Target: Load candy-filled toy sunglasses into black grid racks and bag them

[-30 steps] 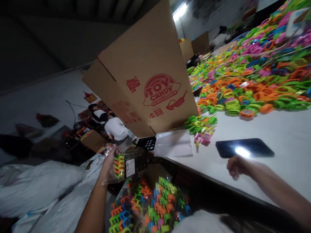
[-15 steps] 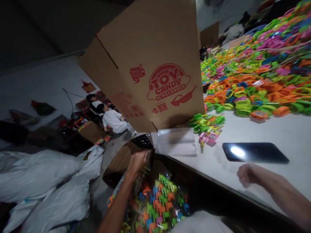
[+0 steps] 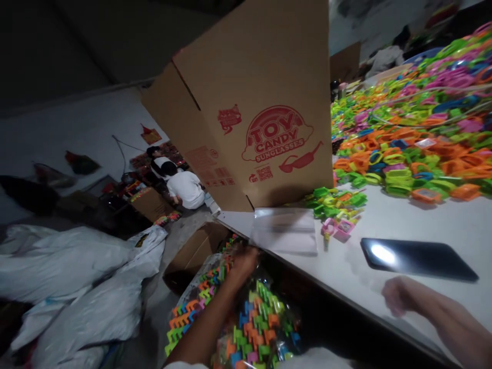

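Note:
My left hand point(image 3: 246, 264) reaches down beside the table edge, above clear plastic bags point(image 3: 249, 325) packed with colourful plastic toy pieces. Motion smears its fingers, so whether it grips anything cannot be made out. Over the white table point(image 3: 346, 266), near its front edge, is my right hand point(image 3: 397, 296). Its fingers are curled in, and nothing shows in them. A dark phone point(image 3: 418, 259) with a bright reflection lies just beyond that hand. Close to the left hand, a clear plastic sleeve point(image 3: 284, 233) lies flat at the table's edge.
A tall cardboard carton point(image 3: 269, 102) printed "Toy Candy Sunglasses" stands on the table. Right of it spreads a big heap of toy watches point(image 3: 423, 154), with a small pile point(image 3: 334, 202) nearer. White sacks point(image 3: 84, 287) and an open cardboard box point(image 3: 196, 256) are at left; people point(image 3: 186, 189) sit beyond.
My left hand has moved right, towards the table edge, and more bagged toy pieces show left of its forearm. My right hand stays curled near the phone. The view has shifted slightly.

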{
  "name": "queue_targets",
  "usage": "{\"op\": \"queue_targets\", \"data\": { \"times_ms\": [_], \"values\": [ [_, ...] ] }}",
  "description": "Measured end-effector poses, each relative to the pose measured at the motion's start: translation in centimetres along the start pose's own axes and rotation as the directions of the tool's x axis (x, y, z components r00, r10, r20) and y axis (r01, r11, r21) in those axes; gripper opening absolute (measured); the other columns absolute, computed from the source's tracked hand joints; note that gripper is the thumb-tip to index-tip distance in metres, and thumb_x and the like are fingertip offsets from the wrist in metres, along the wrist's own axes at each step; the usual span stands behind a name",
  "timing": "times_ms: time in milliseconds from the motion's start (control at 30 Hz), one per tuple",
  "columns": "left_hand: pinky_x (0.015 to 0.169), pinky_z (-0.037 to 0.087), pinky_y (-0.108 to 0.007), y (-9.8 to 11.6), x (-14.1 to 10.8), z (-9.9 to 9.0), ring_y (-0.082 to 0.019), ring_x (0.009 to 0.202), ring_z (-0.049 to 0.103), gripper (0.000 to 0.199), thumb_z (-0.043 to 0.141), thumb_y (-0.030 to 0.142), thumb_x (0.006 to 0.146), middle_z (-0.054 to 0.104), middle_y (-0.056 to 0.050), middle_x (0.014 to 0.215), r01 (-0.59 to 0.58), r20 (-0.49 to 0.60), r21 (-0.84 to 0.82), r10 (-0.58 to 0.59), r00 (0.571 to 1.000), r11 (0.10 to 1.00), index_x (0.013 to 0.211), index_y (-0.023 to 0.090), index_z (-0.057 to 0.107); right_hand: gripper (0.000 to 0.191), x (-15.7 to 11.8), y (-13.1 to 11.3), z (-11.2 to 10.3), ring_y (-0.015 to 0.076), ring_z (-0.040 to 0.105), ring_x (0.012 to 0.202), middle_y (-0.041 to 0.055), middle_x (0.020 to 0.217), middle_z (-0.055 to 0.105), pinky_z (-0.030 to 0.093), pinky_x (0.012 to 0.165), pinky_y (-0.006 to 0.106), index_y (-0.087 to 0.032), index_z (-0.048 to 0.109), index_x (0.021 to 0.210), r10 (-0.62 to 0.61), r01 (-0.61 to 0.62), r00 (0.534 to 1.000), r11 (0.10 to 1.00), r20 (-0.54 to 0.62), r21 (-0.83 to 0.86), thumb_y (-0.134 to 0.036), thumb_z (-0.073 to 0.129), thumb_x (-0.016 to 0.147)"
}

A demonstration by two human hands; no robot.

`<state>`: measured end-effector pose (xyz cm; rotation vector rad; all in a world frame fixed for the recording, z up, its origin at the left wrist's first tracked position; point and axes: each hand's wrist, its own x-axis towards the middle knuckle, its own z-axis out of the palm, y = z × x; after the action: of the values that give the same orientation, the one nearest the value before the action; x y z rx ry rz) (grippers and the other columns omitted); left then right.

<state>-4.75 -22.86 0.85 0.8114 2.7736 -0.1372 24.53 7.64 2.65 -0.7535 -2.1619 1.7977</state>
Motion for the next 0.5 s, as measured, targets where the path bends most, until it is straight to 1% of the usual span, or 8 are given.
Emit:
{"op": "queue_targets", "data": {
  "times_ms": [67,133,200,267,367,433,500],
  "values": [
    [0.102,0.059,-0.046,0.6,0.5,0.9,-0.023,0.109,0.074,0.026,0.062,0.035,0.11,0.078,-0.01,0.117,0.007,0.007,-0.01,-0.007,1.0,1.0,0.12,0.015,0.075,0.057,0.2,0.5,0.1,0.0449,0.063,0.079,0.0182,0.073,0.06,0.054,0.082,0.062,-0.04,0.06,0.054,0.026,-0.026,1.0,0.999,0.0,0.019,-0.09,0.049,0.079],
    [0.101,0.06,-0.045,0.8,0.5,1.8,-0.023,0.108,0.074,0.026,0.062,0.036,0.111,0.077,-0.01,0.118,-0.012,0.023,-0.028,0.012,1.0,1.0,0.121,0.016,0.074,0.058,0.3,1.2,0.2,0.0454,0.063,0.081,0.0187,0.076,0.062,0.053,0.084,0.062,-0.041,0.061,0.054,0.041,-0.041,0.999,0.999,0.002,0.021,-0.091,0.048,0.079],
    [0.1,0.059,-0.043,0.5,0.1,2.6,-0.022,0.106,0.073,0.025,0.06,0.036,0.111,0.076,-0.009,0.118,-0.051,0.057,-0.055,0.054,0.997,0.997,0.12,0.017,0.073,0.057,0.4,1.6,0.3,0.0465,0.063,0.082,0.0191,0.077,0.063,0.053,0.085,0.062,-0.043,0.063,0.055,0.05,-0.05,0.999,0.999,0.003,0.01,-0.092,0.049,0.078],
    [0.1,0.058,-0.042,0.0,-0.2,3.4,-0.021,0.106,0.072,0.024,0.058,0.034,0.111,0.077,-0.009,0.118,-0.095,0.096,-0.09,0.104,0.99,0.991,0.119,0.017,0.074,0.055,0.3,1.4,0.5,0.0471,0.064,0.083,0.0188,0.076,0.063,0.052,0.086,0.063,-0.043,0.064,0.056,0.049,-0.049,0.998,0.999,0.024,-0.019,-0.092,0.051,0.077],
    [0.095,0.057,-0.037,-1.3,0.2,4.0,-0.02,0.099,0.073,0.026,0.06,0.037,0.109,0.08,-0.009,0.113,-0.159,0.157,-0.161,0.184,0.97,0.974,0.111,0.017,0.077,0.061,-0.1,-0.7,0.9,0.0461,0.064,0.081,0.0178,0.075,0.063,0.052,0.087,0.063,-0.04,0.062,0.056,0.018,-0.013,0.998,0.995,0.052,-0.099,-0.096,0.05,0.076],
    [0.089,0.057,-0.035,-2.6,1.0,3.8,-0.022,0.092,0.074,0.033,0.064,0.046,0.105,0.082,-0.009,0.104,-0.183,0.187,-0.202,0.222,0.957,0.962,0.1,0.018,0.08,0.069,-0.4,-2.6,1.5,0.0446,0.065,0.08,0.0169,0.075,0.064,0.054,0.085,0.061,-0.036,0.062,0.058,-0.01,0.022,0.997,0.988,0.075,-0.153,-0.099,0.045,0.081],
    [0.087,0.057,-0.036,-4.1,2.1,3.5,-0.026,0.087,0.075,0.047,0.063,0.058,0.103,0.082,-0.01,0.093,-0.195,0.209,-0.224,0.242,0.947,0.955,0.085,0.018,0.08,0.074,-0.9,-4.1,2.3,0.0413,0.065,0.077,0.0156,0.073,0.064,0.056,0.081,0.056,-0.033,0.063,0.06,-0.038,0.055,0.994,0.983,0.098,-0.177,-0.099,0.042,0.087]
  ]
}}
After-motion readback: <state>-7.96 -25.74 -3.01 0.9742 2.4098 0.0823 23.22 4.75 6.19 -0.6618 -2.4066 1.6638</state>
